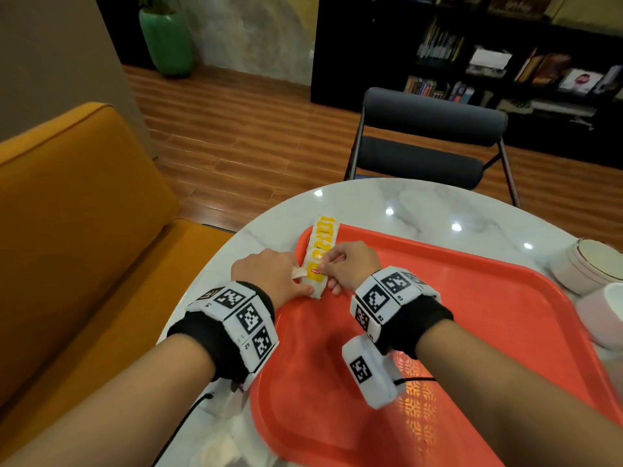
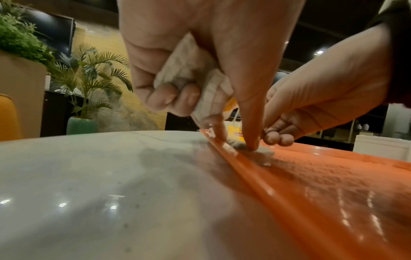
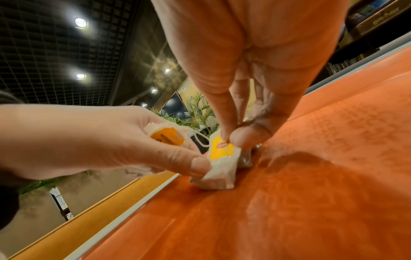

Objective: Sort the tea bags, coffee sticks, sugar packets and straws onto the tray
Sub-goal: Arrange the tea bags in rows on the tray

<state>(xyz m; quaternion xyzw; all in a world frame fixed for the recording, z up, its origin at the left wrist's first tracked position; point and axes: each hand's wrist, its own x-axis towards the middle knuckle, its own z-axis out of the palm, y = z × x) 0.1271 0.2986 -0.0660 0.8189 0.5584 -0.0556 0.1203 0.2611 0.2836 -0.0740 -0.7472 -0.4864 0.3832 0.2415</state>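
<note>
Tea bags (image 1: 319, 254) sit in a row w/ long axis running away along the tray's (image 1: 472, 298) left rim, right hand (image 1: 347, 264) pinching the nearest tag, left hand (image 1: 269, 274) clutching spare bags, thumb on it.

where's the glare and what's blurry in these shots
Head view: ceiling-light spots glare on the table; the bookshelf behind is soft. Left wrist view: glare streaks on the tray; the left hand is blurred. Right wrist view: the tea bags are fairly sharp.

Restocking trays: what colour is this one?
Orange-red plastic tray, seen best in the head view.
</note>
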